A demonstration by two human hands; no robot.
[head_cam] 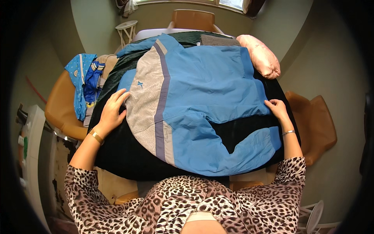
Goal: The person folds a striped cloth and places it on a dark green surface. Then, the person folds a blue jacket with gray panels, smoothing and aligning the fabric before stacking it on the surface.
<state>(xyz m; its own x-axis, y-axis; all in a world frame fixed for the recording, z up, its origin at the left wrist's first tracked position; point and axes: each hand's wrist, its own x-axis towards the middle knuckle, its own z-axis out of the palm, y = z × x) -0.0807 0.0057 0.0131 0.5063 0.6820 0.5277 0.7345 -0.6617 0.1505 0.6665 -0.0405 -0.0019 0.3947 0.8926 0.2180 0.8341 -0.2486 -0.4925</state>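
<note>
A blue jacket [204, 84] with a grey patterned upper panel and a dark stripe lies spread sideways on a table covered in dark velvety cloth [117, 152]. Its collar side points left, its ribbed hem right; one sleeve bends along the near edge, the other reaches to the far left. My left hand [114, 106] rests at the jacket's grey edge by the collar, fingers apart. At the near corner of the ribbed hem, my right hand [276, 108] pinches the fabric between thumb and fingers.
A folded grey ribbed cloth [219, 40] and a pink bundle [260, 57] lie at the far right. Clothes [83, 84] are heaped on a tan chair [62, 108] at the left. Other tan chairs stand right [317, 125] and beyond the table [192, 20], near a small white stool [126, 29].
</note>
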